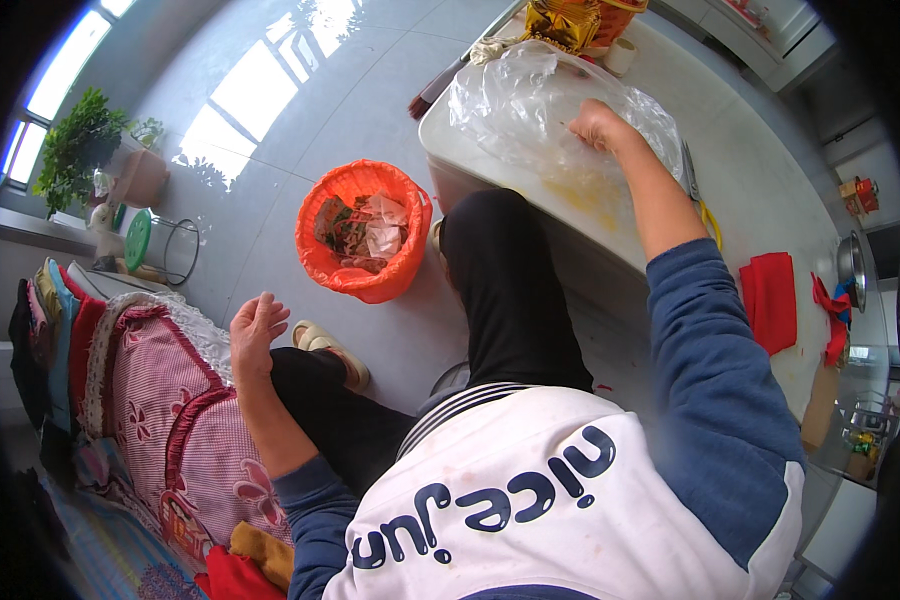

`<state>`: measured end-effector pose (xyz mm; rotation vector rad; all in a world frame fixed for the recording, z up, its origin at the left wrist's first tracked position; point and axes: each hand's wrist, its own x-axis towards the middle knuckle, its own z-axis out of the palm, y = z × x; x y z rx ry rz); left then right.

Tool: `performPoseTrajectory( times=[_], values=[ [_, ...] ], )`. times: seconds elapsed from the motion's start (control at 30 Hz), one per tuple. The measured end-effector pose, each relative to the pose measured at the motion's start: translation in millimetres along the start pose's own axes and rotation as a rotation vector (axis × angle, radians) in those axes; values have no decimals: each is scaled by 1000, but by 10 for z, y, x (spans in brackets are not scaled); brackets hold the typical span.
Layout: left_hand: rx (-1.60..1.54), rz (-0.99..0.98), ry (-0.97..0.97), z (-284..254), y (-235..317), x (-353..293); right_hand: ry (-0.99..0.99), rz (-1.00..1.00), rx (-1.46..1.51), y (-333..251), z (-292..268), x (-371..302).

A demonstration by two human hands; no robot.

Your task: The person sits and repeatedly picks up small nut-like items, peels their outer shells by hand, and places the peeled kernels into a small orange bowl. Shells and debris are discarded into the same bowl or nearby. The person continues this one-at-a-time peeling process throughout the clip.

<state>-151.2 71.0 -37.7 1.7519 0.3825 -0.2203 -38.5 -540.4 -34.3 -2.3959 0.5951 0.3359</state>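
Note:
My right hand (604, 128) is over a clear plastic bag (515, 108) on the pale table (760, 190). Its fingers are closed in a pinch, and a tiny thin tip shows at them, too small to name. The crumpled bag spreads beneath and around this hand, with a yellowish patch at its near side. My left hand (257, 335) hangs in the air above my thigh, fingers loosely stretched, holding nothing. Beyond it, on the floor, stands an orange-lined waste bin (312, 255) with crumpled wrappers and scraps (382, 232) inside.
Scissors with yellow handles (711, 222) and a folded red cloth (769, 300) lie on the table, right of my arm. A gold packet (562, 22) and a brush (432, 94) are at its far end. A pink-covered seat (195, 420) and potted plant (80, 150) stand left.

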Motion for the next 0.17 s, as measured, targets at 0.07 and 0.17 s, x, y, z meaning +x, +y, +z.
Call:
performPoseTrajectory(
  times=[0.07,0.17],
  values=[
    [0,-2,-3,-3,3,11,6,9,-28,4,-4,11],
    [0,-12,-11,-8,2,9,2,16,-77,10,8,72]
  ],
)
